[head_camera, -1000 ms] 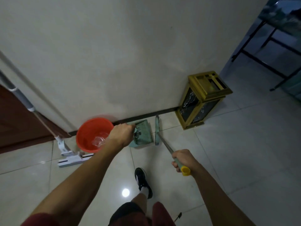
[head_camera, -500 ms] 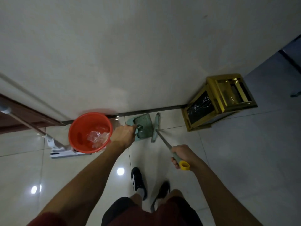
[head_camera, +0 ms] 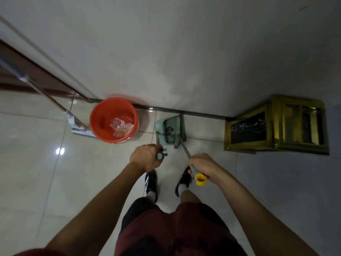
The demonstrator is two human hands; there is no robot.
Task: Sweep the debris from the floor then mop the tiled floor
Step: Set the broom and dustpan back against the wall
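A pale green dustpan (head_camera: 168, 131) stands on the tiled floor against the wall's dark skirting. My left hand (head_camera: 145, 158) grips the top of its upright handle. My right hand (head_camera: 203, 166) grips the broom handle just above its yellow end cap (head_camera: 200, 179). The broom's narrow green head (head_camera: 180, 133) stands right beside the dustpan. A flat mop (head_camera: 79, 129) leans left of an orange bucket (head_camera: 100, 117), its long pole slanting up to the left.
Crumpled clear plastic (head_camera: 120, 126) lies inside the orange bucket. A gold-framed bin (head_camera: 276, 124) stands at the wall on the right. A dark red door (head_camera: 27, 76) is at the far left. My two shoes (head_camera: 152, 181) stand just behind my hands.
My view tilted down and closer to the wall. Both hands rose along the handles, and the dustpan and broom head now stand next to each other at the skirting.
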